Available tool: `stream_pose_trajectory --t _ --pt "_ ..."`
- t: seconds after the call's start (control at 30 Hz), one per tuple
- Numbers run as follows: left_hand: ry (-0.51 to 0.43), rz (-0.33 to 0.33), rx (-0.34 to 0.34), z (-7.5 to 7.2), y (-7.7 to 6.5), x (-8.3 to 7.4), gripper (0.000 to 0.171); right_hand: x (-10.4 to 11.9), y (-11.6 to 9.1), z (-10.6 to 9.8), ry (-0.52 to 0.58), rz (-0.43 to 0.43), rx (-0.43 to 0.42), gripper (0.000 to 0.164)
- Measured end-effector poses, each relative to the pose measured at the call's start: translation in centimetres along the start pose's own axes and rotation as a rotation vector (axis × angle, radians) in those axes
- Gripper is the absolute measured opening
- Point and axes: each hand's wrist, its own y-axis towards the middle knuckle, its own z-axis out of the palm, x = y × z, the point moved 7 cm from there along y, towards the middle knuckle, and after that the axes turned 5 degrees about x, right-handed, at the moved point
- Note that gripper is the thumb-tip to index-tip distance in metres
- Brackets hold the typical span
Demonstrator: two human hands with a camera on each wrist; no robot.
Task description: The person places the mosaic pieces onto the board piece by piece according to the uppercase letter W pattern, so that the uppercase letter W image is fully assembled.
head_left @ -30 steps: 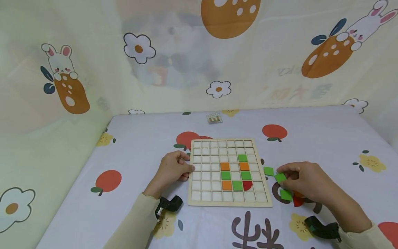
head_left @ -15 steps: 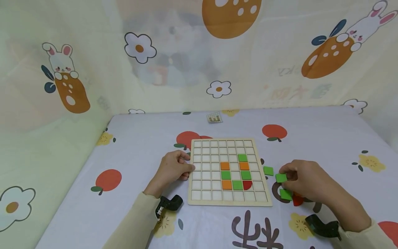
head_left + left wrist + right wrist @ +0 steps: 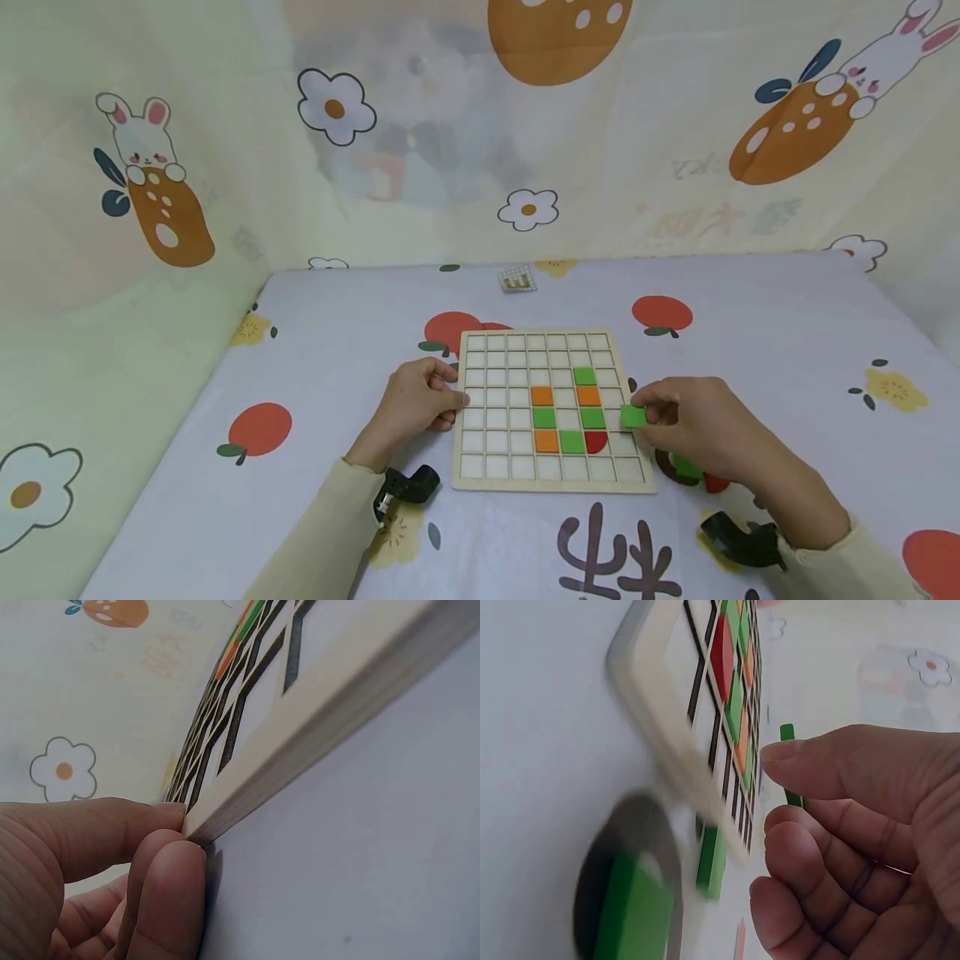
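Observation:
A wooden grid board (image 3: 496,467) lies on the table with several green and orange square tiles and a red rounded tile (image 3: 596,442) set in its cells. My left hand (image 3: 418,398) pinches the board's left edge; in the left wrist view, thumb and finger meet at that edge. My right hand (image 3: 697,421) pinches a green square tile (image 3: 633,417) between thumb and fingers, overlapping the board's right rim in the head view. Close up in the right wrist view, the held green tile (image 3: 787,733) shows edge-on, partly hidden by the thumb.
Below my right hand lie a loose green tile (image 3: 686,467) and a red piece (image 3: 716,482), both partly covered. Beside the board, another green tile (image 3: 712,862) shows in the right wrist view. A small packet (image 3: 517,279) sits at the table's back, near the patterned cloth wall (image 3: 420,242).
My right hand has moved left with the green tile, from beside the loose pieces to the board's right edge. The left hand keeps its place on the board.

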Motion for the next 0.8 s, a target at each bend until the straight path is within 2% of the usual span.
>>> stream_pose_trajectory --t 0.17,0.4,0.67,0.8 --pt "0.008 0.001 -0.004 -0.1 0.0 0.0 0.029 2.0 1.0 0.7 -0.002 -0.036 0.023 0.027" --pt "0.005 0.004 -0.007 -0.2 0.1 0.1 0.028 4.2 2.4 1.9 0.041 -0.041 0.064 0.023" --pt "0.001 0.002 0.001 -0.1 0.1 0.2 0.029 6.6 3.4 3.4 0.028 -0.120 0.071 0.017" --pt "-0.014 0.013 0.012 0.0 0.1 0.2 0.029 7.4 3.6 4.1 0.025 -0.112 0.073 0.017"
